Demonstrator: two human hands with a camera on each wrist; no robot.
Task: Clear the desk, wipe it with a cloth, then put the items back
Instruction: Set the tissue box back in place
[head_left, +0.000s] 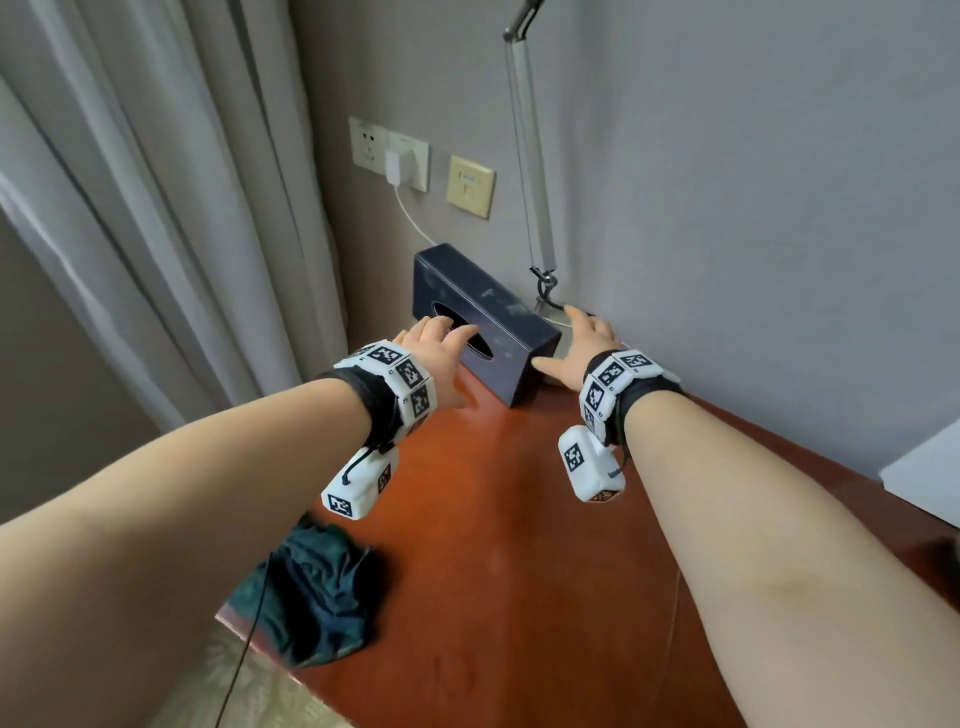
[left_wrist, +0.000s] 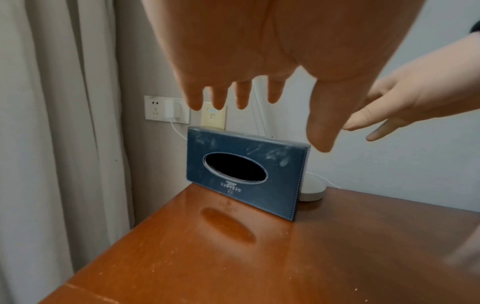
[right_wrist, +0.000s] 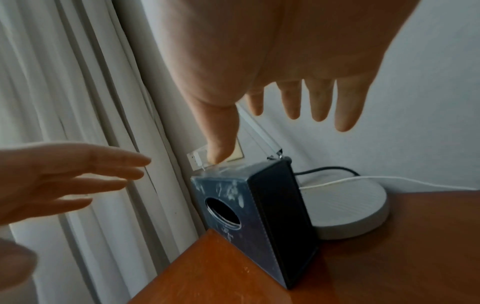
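1. Head view: the left hand (head_left: 439, 345) is spread wide, fingers straight, over the near face of the one dark blue tissue box (head_left: 498, 317); the right hand (head_left: 582, 348) is just as open beside the box's right end, its thumb near the lower corner; whether either hand touches the box is hard to tell here; the box sits at the far left corner of the wooden desk (head_left: 509, 545), by the wall; one dark green cloth (head_left: 311, 587) lies crumpled at the desk's left edge, well apart from the box; bare desk lies between them; one lamp arm (head_left: 530, 156) rises behind the box.
2. Left wrist view: the left hand (left_wrist: 249, 51) hovers flat above the box (left_wrist: 246, 170), holding nothing; the box stands on its long edge, oval opening facing out, its left end over the desk (left_wrist: 233, 257) edge; four fingers and a thumb hang straight.
3. Right wrist view: the right hand (right_wrist: 272, 67) is wide and empty; its thumb tip meets the box (right_wrist: 259, 216) top edge, or nearly; one round white lamp base (right_wrist: 348, 207) sits just behind the box.
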